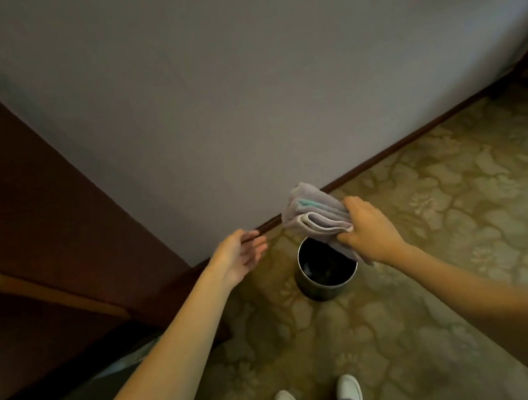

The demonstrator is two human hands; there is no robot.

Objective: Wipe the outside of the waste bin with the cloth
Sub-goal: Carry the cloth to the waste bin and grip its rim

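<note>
A small round metal waste bin (pixel 318 289) stands upright on the patterned carpet near the wall, its dark inside showing. My right hand (pixel 369 231) grips a folded grey cloth (pixel 314 218) with a teal stripe, held in the air above the bin's far right rim. The cloth hides part of that rim. My left hand (pixel 241 253) hovers to the left of the bin, apart from it, fingers relaxed and holding nothing.
A pale wall (pixel 237 83) with a dark skirting board (pixel 402 143) runs behind the bin. Dark wooden furniture (pixel 53 233) fills the left side. My feet in white shoes (pixel 316 397) stand on the carpet (pixel 446 205) in front of the bin.
</note>
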